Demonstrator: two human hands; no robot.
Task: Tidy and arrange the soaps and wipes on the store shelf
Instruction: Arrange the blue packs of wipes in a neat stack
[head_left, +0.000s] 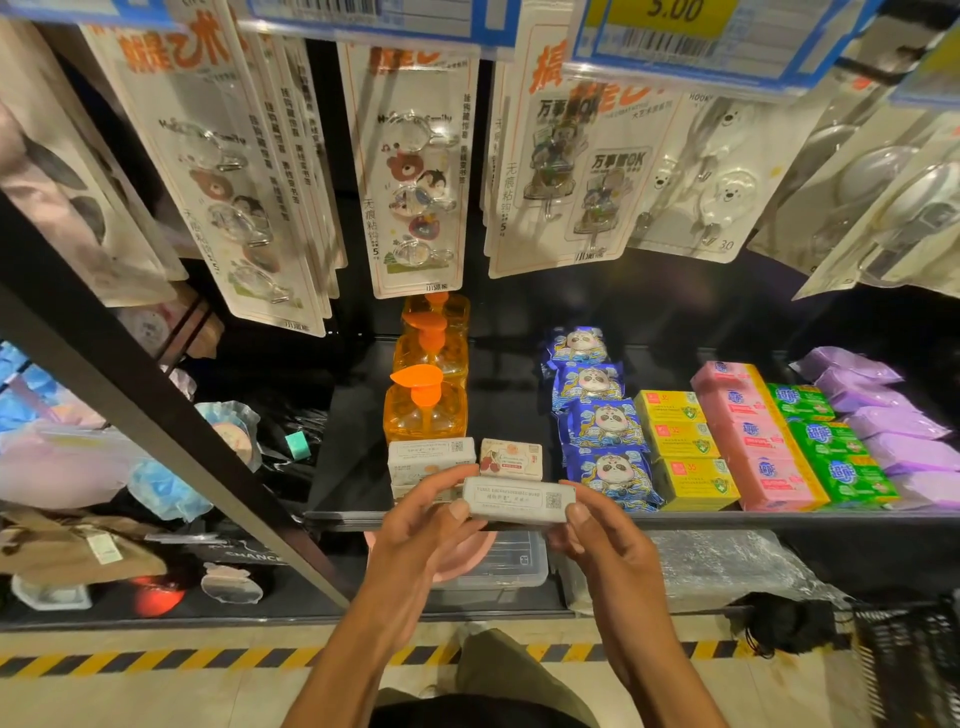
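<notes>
The black shelf (353, 457) carries clear orange bottles (425, 415), blue packs (605, 426) with a panda pattern, then yellow boxes (693, 480), pink boxes (769, 467), green boxes (847, 478) and plain purple packs (904, 447). The floor tape (156, 662) has yellow and black stripes.

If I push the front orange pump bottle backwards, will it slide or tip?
The front orange pump bottle looks squat and wide-based, so it would probably slide rather than tip. It seems full of liquid, so likely heavy for its size. The bottle behind stands close and may block it.
</notes>
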